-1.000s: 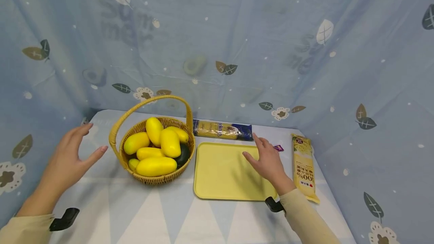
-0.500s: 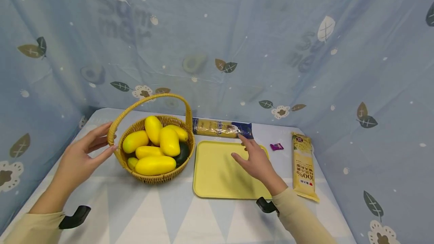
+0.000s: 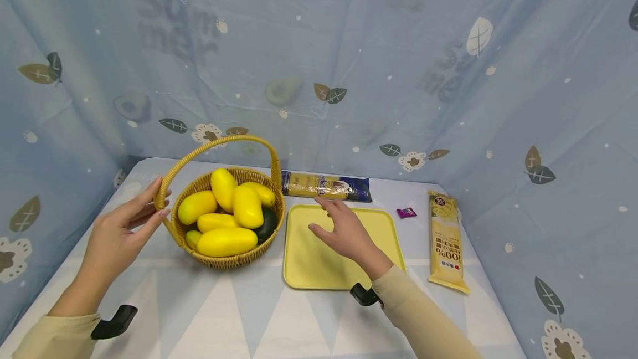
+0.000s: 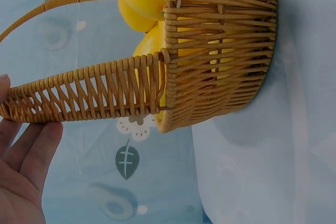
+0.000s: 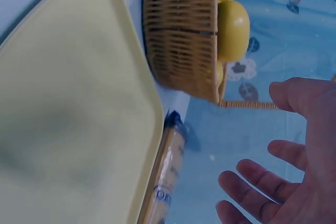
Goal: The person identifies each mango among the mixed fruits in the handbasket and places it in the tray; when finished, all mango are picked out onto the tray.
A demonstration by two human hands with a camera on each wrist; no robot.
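Note:
A wicker basket (image 3: 231, 262) with a tall arched handle (image 3: 171, 176) stands on the left of the table, piled with yellow mango-like fruits (image 3: 226, 242) and one dark green fruit (image 3: 267, 225). My left hand (image 3: 117, 231) pinches the handle's left side between thumb and fingers; the left wrist view has the fingertips (image 4: 50, 135) against the handle's woven lower part. Over the yellow tray (image 3: 311, 270), my right hand (image 3: 349, 234) hovers with its fingers spread, holding nothing. In the right wrist view its thumb (image 5: 294, 95) is apart from the basket.
Behind the tray lies a blue-and-gold pasta packet (image 3: 326, 187). A small purple wrapped sweet (image 3: 406, 213) lies right of the tray, with a long yellow noodle packet (image 3: 446, 242) beyond it. A blue patterned curtain (image 3: 319, 60) encloses the table's back and sides.
My left hand has moved right from free air onto the basket handle and taken hold of it. My right hand has moved left across the tray toward the basket.

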